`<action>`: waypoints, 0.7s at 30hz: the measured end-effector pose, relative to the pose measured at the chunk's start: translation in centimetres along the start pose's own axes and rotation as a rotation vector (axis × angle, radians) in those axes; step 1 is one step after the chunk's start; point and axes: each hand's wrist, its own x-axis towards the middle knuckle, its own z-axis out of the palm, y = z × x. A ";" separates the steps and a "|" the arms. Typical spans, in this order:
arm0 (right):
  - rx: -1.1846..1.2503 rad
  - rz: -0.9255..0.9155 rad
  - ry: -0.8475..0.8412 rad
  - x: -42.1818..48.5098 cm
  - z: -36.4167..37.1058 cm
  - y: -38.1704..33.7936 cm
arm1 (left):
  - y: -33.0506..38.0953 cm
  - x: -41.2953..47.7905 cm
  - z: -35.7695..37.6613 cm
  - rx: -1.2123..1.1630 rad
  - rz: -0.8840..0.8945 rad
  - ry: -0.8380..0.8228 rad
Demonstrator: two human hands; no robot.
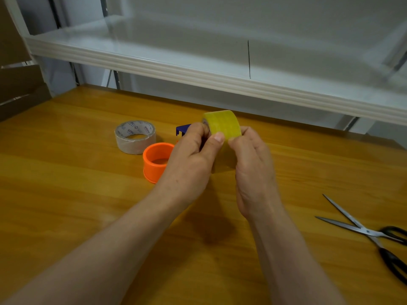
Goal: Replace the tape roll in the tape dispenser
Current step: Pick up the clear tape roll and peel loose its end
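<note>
A yellowish clear tape roll (223, 124) is held upright above the wooden table, between both hands. My left hand (193, 155) grips its left side, thumb pressed on the outer face. My right hand (251, 159) holds its right side, fingertips on the tape surface beside the left thumb. Behind my left hand a small part of a blue dispenser (182, 129) shows; the rest is hidden. An orange plastic ring-shaped core (156, 161) stands on the table just left of my left hand. A nearly spent grey-white tape roll (135, 137) lies behind the orange core.
Scissors (372, 234) with black handles lie open on the wooden table (77, 194) at the right. A white shelf (198, 69) overhangs the back of the table. Cardboard (19, 84) leans at the far left.
</note>
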 end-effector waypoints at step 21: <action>0.009 0.022 0.045 0.3 -0.1 0.3 | 0.1 -0.2 0.2 -0.042 -0.010 0.002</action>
